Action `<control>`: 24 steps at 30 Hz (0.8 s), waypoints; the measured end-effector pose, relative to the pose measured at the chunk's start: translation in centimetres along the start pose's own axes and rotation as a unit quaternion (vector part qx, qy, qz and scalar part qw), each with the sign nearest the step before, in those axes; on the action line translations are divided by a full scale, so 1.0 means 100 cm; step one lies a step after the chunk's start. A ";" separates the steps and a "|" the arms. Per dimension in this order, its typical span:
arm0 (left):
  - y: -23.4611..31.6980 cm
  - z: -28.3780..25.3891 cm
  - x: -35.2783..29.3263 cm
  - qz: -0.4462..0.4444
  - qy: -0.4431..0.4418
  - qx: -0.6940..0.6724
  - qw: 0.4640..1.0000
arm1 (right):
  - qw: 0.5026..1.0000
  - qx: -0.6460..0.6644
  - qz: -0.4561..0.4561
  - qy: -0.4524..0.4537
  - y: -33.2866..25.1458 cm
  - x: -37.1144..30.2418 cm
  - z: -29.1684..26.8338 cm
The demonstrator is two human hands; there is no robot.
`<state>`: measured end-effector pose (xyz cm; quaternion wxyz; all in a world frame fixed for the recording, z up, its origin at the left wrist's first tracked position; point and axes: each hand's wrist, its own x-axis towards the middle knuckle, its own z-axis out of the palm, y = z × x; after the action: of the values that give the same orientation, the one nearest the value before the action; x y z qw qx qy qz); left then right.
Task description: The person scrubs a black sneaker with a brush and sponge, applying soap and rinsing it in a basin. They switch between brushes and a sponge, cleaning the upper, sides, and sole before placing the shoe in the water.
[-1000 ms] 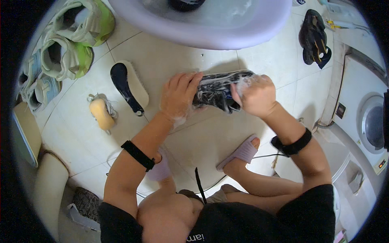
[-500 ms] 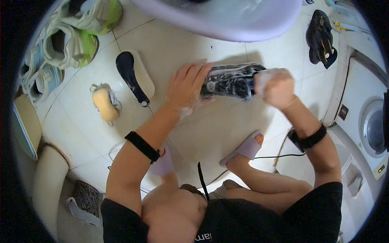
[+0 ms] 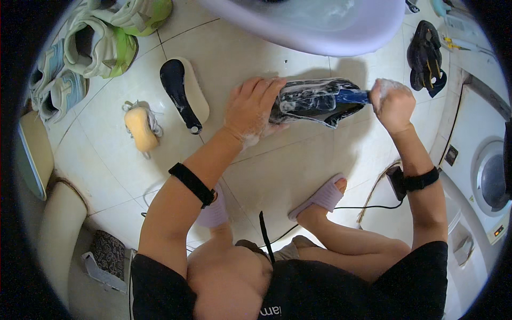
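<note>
A black shoe point(image 3: 304, 106) covered in white suds is held above the tiled floor, a little below the basin. My left hand point(image 3: 255, 106) is closed round its left end, with the thumb hidden beneath. Foam clings to that wrist. In my right hand point(image 3: 393, 104), closed in a fist with suds on the knuckles, is a brush with a blue handle point(image 3: 353, 96). The brush reaches left into the shoe's right-hand opening, and its bristles are hidden. Left of the shoe lies a long black and cream piece point(image 3: 184, 93); its kind is unclear.
A lilac basin point(image 3: 320, 45) of sudsy water stands at the far side. Yellow soap point(image 3: 141, 129) rests on grey laces. Several pale sneakers point(image 3: 96, 48) are at the far left. A black sandal-like shoe point(image 3: 424, 58) lies far right, beyond the white washing machine point(image 3: 474, 149). A black cable point(image 3: 368, 206) crosses the floor.
My right hand has shifted right, away from the shoe, baring more of the blue brush handle. The shoe stays in my left hand, and the whole view has shifted slightly.
</note>
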<state>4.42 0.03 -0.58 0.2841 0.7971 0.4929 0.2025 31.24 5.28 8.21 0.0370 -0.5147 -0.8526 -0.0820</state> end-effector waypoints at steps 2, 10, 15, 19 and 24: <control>0.001 0.002 0.004 0.006 0.002 0.001 1.000 | 0.996 0.070 -0.046 0.007 -0.007 -0.004 0.005; -0.001 0.001 0.004 0.006 -0.024 0.002 1.000 | 0.996 0.057 -0.063 -0.015 -0.010 0.000 0.008; 0.000 0.006 0.009 -0.002 -0.028 -0.010 1.000 | 0.996 0.045 -0.012 -0.073 -0.013 -0.007 0.001; 0.007 0.000 0.009 -0.023 -0.016 0.037 0.999 | 0.988 0.071 0.011 -0.133 -0.041 -0.005 0.010; 0.014 -0.013 0.014 -0.028 0.004 -0.023 0.999 | 0.939 0.195 0.125 -0.254 -0.037 -0.006 0.008</control>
<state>5.19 1.08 1.37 0.3055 0.7756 0.5112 0.2093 28.25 3.24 6.94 -0.0711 -0.6031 -0.7620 0.2250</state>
